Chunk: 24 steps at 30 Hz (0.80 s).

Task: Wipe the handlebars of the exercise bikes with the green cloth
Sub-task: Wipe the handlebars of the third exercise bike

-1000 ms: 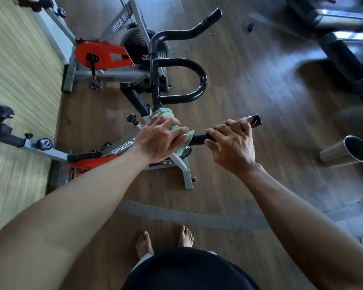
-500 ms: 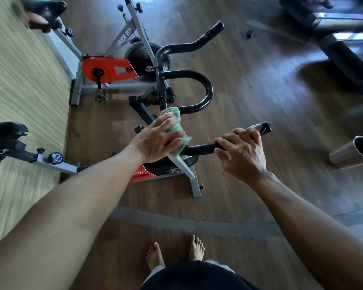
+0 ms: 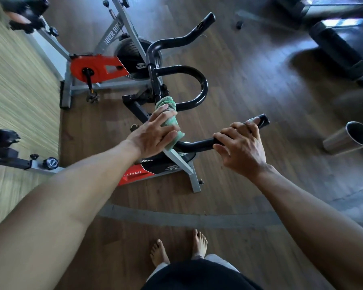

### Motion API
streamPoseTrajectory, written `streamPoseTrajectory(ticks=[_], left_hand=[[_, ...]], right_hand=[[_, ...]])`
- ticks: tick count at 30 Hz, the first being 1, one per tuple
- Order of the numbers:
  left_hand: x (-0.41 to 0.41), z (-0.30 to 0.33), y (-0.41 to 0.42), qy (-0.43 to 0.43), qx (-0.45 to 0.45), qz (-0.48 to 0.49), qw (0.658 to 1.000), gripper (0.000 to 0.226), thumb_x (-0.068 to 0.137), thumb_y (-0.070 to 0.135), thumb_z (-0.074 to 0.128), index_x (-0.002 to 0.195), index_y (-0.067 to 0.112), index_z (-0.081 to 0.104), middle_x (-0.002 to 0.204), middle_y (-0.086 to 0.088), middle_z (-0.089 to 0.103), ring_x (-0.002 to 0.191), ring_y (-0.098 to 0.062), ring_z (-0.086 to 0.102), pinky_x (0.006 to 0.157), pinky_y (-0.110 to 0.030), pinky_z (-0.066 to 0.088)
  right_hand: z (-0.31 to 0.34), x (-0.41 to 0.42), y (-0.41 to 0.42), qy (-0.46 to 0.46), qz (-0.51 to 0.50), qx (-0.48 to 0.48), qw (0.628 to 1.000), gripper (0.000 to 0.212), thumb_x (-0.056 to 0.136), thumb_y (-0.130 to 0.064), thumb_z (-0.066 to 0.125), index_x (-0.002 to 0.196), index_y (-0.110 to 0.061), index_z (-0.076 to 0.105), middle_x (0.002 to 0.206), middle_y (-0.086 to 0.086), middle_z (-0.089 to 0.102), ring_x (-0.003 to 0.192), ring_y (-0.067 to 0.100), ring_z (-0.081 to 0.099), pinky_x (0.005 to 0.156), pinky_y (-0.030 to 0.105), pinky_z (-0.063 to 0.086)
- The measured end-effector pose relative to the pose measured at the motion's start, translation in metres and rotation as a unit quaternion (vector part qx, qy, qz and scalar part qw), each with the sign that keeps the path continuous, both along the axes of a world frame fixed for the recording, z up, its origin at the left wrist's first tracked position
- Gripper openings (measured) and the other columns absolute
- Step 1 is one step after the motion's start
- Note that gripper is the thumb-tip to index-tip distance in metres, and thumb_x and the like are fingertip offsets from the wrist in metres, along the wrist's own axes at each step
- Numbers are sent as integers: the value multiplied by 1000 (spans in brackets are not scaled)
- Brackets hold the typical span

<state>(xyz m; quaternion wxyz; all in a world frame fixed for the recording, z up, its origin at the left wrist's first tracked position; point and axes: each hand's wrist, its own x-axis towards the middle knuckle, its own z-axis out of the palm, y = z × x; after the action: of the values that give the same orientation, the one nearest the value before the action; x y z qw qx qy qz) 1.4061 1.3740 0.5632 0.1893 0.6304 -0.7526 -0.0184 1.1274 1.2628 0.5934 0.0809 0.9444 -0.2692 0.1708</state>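
Handlebars; metal bin nearby

A: What is hidden here?
B: The green cloth and the left hand cover the middle of the handlebar. The right hand covers part of its grip.
A: And cut off?
B: The metal cup, by the right edge.
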Motion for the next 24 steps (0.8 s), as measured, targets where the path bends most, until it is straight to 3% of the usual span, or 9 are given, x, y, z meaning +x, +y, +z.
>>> streamPoseTrajectory(ticks=[3,6,10,15,20,22,24], left_hand=[[-19,-8,9,49,-37,19,998,43,104,34,32,107,11,68,140,-20,45,145,-38,20,120,-54,18],[-43,-17,22,80,-54,29,995,37,103,34,37,118,13,62,140,-18,44,145,-39,17,120,-55,16],[-79,-24,29,108,-48,122,985,37,103,37,36,130,17,53,148,-16,34,147,-40,9,116,-61,20],[-106,-10,23,46,-4,188,981,42,101,40,34,136,21,48,150,-17,35,146,-39,16,117,-61,20],[-76,11,21,-135,-7,129,982,51,95,60,34,133,31,52,138,-14,53,128,-34,48,111,-54,24],[-62,19,14,-197,-18,88,976,54,92,67,36,128,32,56,138,-15,52,131,-35,45,112,-56,21],[-57,19,5,-199,9,44,979,56,92,67,33,133,33,51,144,-13,47,139,-37,36,115,-59,15]], right_hand=[[0,-1,-2,1,1,-3,1000,26,90,-42,60,107,-25,70,106,-7,70,111,25,58,106,45,27],[-1,0,-1,-3,9,-6,1000,25,90,-41,60,105,-24,70,105,-7,71,109,26,59,105,45,27],[-2,-1,-1,-4,8,-10,1000,25,89,-41,61,105,-25,70,105,-7,71,109,26,59,104,45,27],[-2,-1,-2,-9,12,-19,1000,25,89,-41,62,104,-24,70,104,-6,71,107,26,61,103,45,29],[-3,-1,-3,-6,12,-4,1000,26,90,-43,59,104,-24,71,105,-6,71,108,26,60,104,44,28],[-1,-2,-3,0,8,2,1000,27,90,-43,59,106,-25,71,106,-6,71,109,26,59,104,44,27],[-1,-2,-2,1,11,4,1000,27,90,-42,60,106,-24,71,106,-6,71,109,26,60,105,44,26]])
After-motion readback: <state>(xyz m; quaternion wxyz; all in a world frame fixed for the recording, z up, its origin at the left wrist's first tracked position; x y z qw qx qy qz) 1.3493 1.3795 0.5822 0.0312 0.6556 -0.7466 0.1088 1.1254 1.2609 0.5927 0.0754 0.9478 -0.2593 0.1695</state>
